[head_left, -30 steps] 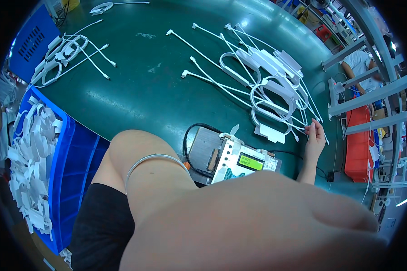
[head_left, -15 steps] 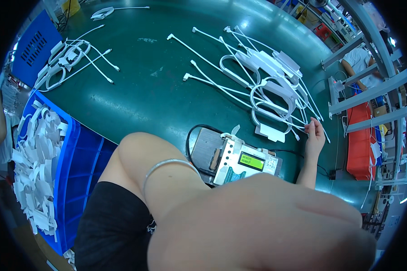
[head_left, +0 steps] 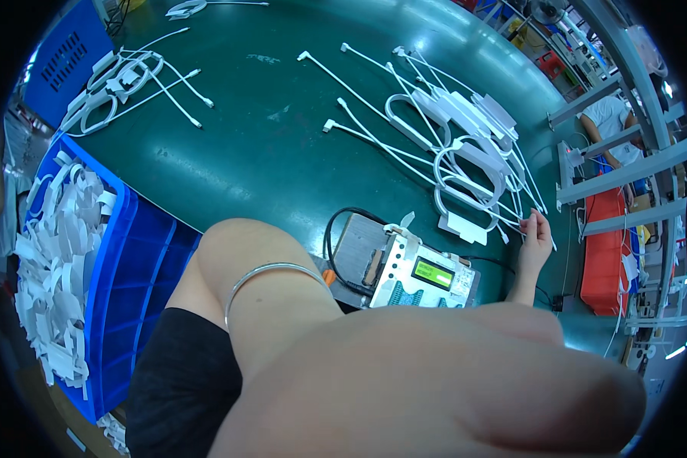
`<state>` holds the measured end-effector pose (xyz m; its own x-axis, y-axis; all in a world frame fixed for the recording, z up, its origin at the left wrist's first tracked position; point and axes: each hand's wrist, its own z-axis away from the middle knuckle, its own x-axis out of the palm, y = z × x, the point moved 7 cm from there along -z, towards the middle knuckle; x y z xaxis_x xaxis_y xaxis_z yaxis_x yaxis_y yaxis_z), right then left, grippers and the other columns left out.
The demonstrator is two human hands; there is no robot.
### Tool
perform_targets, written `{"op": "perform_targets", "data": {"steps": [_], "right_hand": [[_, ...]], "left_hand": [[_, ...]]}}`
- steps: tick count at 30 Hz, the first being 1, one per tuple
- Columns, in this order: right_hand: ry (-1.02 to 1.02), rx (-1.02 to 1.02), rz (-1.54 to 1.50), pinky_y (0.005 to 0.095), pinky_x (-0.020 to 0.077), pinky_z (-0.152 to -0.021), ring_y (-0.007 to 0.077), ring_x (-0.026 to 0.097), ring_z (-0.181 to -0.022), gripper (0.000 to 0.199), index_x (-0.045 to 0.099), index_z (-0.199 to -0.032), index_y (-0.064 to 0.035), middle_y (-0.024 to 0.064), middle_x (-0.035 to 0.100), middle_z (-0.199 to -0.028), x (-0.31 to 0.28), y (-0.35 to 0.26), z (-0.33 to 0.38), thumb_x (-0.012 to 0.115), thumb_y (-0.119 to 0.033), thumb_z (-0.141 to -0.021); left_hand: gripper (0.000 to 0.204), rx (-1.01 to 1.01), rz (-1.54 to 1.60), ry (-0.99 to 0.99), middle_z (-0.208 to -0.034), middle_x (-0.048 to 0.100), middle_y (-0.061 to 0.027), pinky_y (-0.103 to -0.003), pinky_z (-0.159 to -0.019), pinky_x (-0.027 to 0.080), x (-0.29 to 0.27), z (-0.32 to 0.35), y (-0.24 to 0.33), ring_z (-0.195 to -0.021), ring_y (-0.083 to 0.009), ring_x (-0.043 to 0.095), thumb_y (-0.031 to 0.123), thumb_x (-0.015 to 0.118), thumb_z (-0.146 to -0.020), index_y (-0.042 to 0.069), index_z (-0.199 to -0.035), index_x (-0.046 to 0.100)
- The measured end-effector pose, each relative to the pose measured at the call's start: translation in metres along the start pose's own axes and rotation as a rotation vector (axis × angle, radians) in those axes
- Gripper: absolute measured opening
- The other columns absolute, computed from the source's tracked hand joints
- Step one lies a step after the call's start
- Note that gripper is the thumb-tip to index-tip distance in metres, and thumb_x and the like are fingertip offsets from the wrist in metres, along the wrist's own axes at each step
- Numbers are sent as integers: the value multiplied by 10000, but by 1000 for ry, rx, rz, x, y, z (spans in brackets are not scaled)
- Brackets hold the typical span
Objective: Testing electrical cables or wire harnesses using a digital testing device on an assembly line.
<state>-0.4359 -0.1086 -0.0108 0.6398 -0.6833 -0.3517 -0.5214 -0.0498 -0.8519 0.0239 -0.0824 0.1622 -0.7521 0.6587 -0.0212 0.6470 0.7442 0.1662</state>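
Observation:
At the right of the bench, several white cables (head_left: 389, 101) lie coiled in white paper bands (head_left: 466, 113). My right hand (head_left: 537, 235) is at their near right ends, thumb and forefinger closed on a white cable. A small testing device (head_left: 424, 273) with a lit green display stands just left of that hand. My left arm (head_left: 275, 294), bent and wearing a silvery bangle (head_left: 271, 267), fills the lower middle. The left hand (head_left: 443, 382) looms blurred and very close, its fingers not distinguishable.
More banded white cables (head_left: 122, 82) lie at the left beside a blue slotted box (head_left: 65, 61). A blue bin (head_left: 122, 298) holds white paper scraps (head_left: 61, 267). To the right are grey metal frame bars (head_left: 626, 172), a red crate (head_left: 604, 259) and another person (head_left: 611, 126).
The view has shifted slightly, so the bench things appear a little further right. The large blurred left hand sits somewhat differently. My right hand stays at the same cable ends.

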Motion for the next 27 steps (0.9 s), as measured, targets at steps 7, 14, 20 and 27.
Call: {"op": "perform_targets", "data": {"steps": [7,14,20,27], "right_hand": [[-27,-12,-5,185,445,-642,57,542,-697,230,604,-1081,-7,19,609,-799,5,3,0,546,-169,-930],[-39,-7,-37,192,436,-650,66,531,-701,234,602,-1078,-9,15,584,-804,-4,19,0,536,-183,-937],[-124,-81,-25,196,437,-659,62,535,-710,235,598,-1073,-2,26,595,-802,13,-11,5,529,-181,-938],[-177,-79,-31,189,423,-654,56,523,-720,251,581,-1095,-1,18,584,-811,18,0,1,528,-192,-941]], "left_hand": [[164,58,-131,-55,-738,544,-40,-324,-593,443,13,-6,7,-714,-220,573,236,642,-782,82,-815,596],[160,117,-456,-103,-732,532,-31,-319,-583,436,9,-39,-2,-709,-215,565,234,651,-772,91,-808,588],[370,-150,-1180,-453,-1012,609,-58,-361,-840,442,-33,25,-76,-1018,-234,574,260,676,-752,126,-1086,590],[645,-1444,-1444,-613,-1513,193,-70,-589,-1083,133,-168,198,-52,-1409,-259,112,511,434,-900,182,-1433,280]]}}
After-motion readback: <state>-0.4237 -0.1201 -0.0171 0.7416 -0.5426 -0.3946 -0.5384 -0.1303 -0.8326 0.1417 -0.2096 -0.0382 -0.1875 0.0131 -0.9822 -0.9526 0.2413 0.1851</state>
